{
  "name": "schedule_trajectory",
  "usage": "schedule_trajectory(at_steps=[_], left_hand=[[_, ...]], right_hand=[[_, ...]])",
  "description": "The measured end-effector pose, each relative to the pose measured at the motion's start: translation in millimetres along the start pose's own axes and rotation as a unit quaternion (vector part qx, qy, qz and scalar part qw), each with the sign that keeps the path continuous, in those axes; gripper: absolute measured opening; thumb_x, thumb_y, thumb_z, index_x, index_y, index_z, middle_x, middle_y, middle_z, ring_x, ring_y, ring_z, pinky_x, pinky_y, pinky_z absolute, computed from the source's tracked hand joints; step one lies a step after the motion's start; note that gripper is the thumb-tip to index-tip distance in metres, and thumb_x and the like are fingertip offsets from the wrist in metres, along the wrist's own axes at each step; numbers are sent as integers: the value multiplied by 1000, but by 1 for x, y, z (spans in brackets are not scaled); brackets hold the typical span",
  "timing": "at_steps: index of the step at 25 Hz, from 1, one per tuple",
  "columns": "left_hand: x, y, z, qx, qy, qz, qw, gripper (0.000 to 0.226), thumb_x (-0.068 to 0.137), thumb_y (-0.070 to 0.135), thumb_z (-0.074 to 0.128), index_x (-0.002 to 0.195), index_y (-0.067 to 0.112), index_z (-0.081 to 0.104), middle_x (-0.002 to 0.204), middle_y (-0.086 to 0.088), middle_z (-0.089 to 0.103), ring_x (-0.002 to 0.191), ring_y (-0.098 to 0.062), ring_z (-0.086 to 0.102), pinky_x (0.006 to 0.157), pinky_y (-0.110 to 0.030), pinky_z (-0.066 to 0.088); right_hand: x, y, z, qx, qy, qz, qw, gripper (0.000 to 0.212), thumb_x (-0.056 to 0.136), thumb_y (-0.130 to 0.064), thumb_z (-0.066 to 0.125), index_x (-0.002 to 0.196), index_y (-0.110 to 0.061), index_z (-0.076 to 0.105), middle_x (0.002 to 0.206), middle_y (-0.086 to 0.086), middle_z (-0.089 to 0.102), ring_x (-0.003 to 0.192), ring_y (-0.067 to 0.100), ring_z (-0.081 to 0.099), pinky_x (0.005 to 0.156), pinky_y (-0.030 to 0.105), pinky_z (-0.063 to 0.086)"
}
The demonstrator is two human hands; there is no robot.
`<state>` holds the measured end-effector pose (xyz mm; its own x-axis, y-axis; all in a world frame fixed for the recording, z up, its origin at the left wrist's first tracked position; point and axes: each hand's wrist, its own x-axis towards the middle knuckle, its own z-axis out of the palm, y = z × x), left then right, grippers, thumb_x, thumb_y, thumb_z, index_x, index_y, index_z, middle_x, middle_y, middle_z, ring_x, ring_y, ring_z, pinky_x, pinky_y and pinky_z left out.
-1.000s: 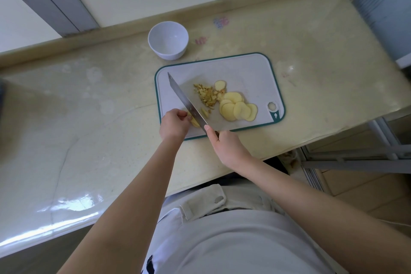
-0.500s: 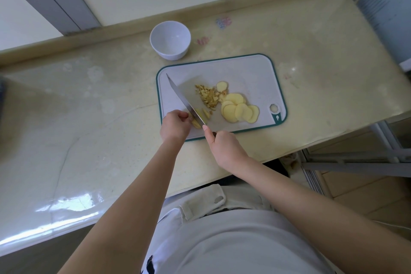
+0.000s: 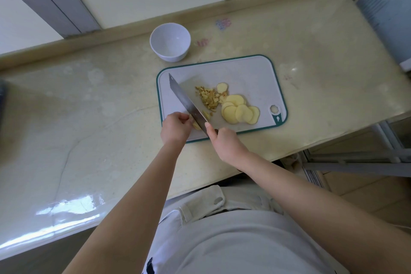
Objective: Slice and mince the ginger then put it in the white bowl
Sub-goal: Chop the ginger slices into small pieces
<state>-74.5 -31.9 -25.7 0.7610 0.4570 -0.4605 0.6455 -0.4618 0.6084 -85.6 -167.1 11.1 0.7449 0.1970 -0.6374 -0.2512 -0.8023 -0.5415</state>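
The table (image 3: pixel 89 118) looks like polished stone, beige and veined, glossy enough to throw a white glare at 7 o'clock. The cutting board (image 3: pixel 244 73) is matt pale plastic with a smooth teal rim. The knife (image 3: pixel 184 100) has a bare metal blade with a dull grey sheen. At 11 o'clock from the board, the white bowl (image 3: pixel 171 56) is smooth and faintly shiny. The ginger slices (image 3: pixel 240 111) show smooth cut faces, while the minced ginger (image 3: pixel 208 98) is rough and fibrous. The shirt (image 3: pixel 244 240) is matt white cloth.
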Motion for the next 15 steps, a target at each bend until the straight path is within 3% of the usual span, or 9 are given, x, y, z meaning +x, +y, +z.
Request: schedule_trajectory(at_steps=[5, 11, 15], left_hand=[[2, -3, 1, -2, -1, 4, 1000, 21, 87, 24, 63, 106, 13, 66, 103, 0, 67, 98, -18, 60, 76, -25, 42], [2, -6, 2, -24, 3, 7, 1000, 20, 86, 22, 64, 103, 12, 67, 100, -1, 68, 93, -16, 60, 75, -25, 42], [4, -9, 2, -50, 4, 23, 998, 20, 85, 18, 66, 102, 8, 68, 96, -3, 67, 87, -14, 59, 73, -20, 41]], right_hand=[[6, 5, -6, 40, -7, 4, 999, 59, 99, -53, 26, 57, -12, 32, 65, 13, 44, 58, 24, 42, 62, 33, 38], [-2, 3, -11, 28, -11, -17, 999, 57, 97, -55, 26, 60, -14, 38, 60, 6, 43, 52, 16, 39, 53, 26, 35], [-6, 2, -6, 39, 27, -32, 998, 59, 100, -49, 29, 56, -10, 34, 63, 16, 46, 57, 27, 44, 65, 42, 47]])
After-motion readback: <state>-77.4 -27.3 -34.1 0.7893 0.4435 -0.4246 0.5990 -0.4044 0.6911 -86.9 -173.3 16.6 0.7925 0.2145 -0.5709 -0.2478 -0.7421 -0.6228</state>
